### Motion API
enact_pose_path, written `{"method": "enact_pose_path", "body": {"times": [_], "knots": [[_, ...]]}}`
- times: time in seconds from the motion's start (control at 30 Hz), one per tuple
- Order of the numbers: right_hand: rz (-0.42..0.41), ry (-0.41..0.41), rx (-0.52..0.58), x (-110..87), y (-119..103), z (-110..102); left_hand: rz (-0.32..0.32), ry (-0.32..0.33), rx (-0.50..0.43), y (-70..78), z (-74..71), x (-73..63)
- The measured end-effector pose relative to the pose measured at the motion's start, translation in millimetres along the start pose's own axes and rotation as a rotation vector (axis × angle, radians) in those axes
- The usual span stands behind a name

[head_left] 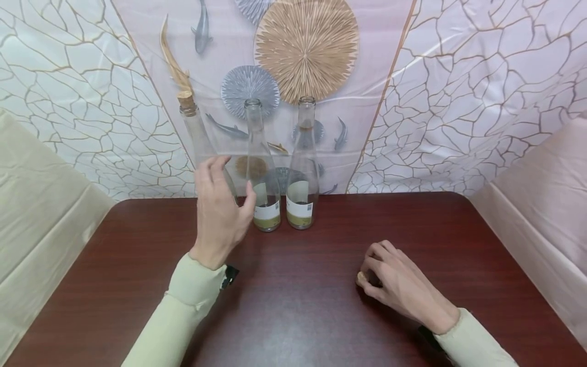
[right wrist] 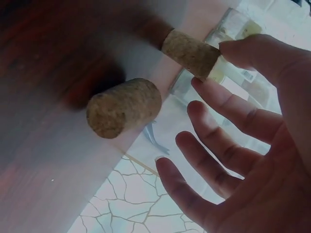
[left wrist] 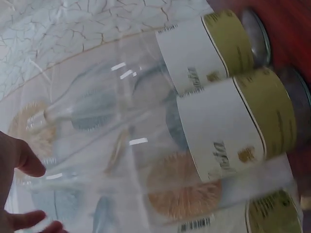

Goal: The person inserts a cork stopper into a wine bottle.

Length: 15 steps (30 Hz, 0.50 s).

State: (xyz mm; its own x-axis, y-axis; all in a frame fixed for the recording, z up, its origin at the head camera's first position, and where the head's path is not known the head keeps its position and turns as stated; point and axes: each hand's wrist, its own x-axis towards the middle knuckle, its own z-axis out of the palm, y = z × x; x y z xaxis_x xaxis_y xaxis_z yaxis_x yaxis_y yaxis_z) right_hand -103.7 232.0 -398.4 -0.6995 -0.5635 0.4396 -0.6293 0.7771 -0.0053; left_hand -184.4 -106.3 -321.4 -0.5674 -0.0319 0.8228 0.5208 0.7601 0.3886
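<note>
At the far left of the frame, a beige panel [head_left: 41, 244] is flanking the dark red-brown table [head_left: 302, 295], while a backdrop [head_left: 458, 86] of white cloth with gold crackle lines is filling the upper part of the picture, its pale middle strip [head_left: 390, 20] showing round fluted discs and fish. Left of centre, a corked bottle [head_left: 194, 130] is standing at the table's far side, a stopper [head_left: 185, 100] sitting in its mouth. My left hand [head_left: 220, 209] is hovering before it, thumb apart from loosely bent fingers; whether I am touching the glass, I cannot tell. Just right of that hand, a middle bottle [head_left: 267, 211] and a right-hand bottle [head_left: 299, 208] are standing side by side, both uncorked and wearing white-and-olive labels. The wood is catching a soft pale glare at bottom centre. Right of centre, low in the frame, my right hand [head_left: 399, 280] is pinching an upright cork [right wrist: 190, 54] between thumb and index fingertip; in the right wrist view a second cork [right wrist: 124, 109] is resting near it on the tabletop. Another beige panel [head_left: 541, 229] is closing the right edge.
</note>
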Motion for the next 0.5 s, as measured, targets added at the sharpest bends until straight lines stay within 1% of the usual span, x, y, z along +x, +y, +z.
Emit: {"method": "enact_pose_path", "body": {"times": [0.17,0.23,0.33,0.5], "knots": [[0.015,-0.004,-0.023,-1.1,1.1,1.6,-0.088,-0.115,-0.043,4.7,11.2,-0.5],[0.019,-0.011,-0.028,-1.5,1.3,1.7,-0.118,-0.151,-0.066,4.0,15.8,-0.6],[0.019,-0.016,-0.026,-1.6,1.5,1.8,-0.173,-0.213,-0.078,1.9,20.8,-2.0],[0.034,-0.027,-0.019,-0.6,2.0,0.9,-0.244,-0.271,-0.095,-2.3,26.4,-2.3]]}}
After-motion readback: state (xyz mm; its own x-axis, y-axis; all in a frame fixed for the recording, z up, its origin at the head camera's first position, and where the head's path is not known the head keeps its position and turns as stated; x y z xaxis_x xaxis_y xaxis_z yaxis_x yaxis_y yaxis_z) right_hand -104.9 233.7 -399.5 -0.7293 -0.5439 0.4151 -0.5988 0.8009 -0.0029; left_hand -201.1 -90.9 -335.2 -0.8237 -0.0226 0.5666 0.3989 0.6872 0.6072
